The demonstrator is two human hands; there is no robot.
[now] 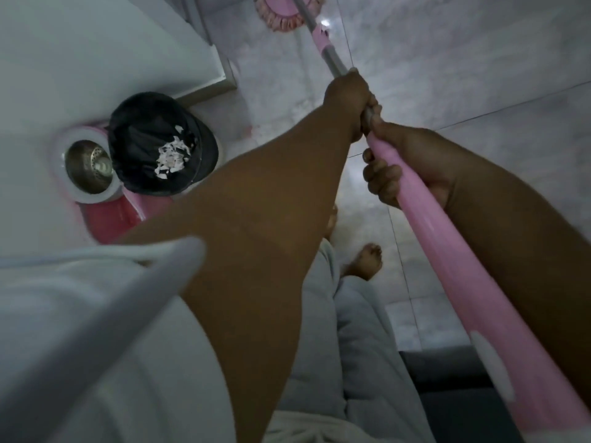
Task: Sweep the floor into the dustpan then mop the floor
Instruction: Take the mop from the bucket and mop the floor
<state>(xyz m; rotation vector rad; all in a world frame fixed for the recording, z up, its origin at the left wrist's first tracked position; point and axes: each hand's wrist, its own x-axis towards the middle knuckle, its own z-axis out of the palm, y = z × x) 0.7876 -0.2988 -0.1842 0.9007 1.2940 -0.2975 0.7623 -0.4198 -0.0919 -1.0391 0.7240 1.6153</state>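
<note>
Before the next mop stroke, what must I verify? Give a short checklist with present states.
1. Left hand and right hand both grip the long pink mop pole: ok.
2. Round pink mop head lies on the grey tiled floor: ok.
3. White scraps sit inside the black container: ok.
4. Pink bucket with steel basket stands apart from the pole: ok.
5. Bare foot is behind the mop head: ok.
6. Floor wet enough: cannot tell.

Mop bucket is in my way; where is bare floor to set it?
Bare tile lies right of the mop handle, and between the mop head and the bin. Crowded at left, where bin and mop bucket sit together.
</note>
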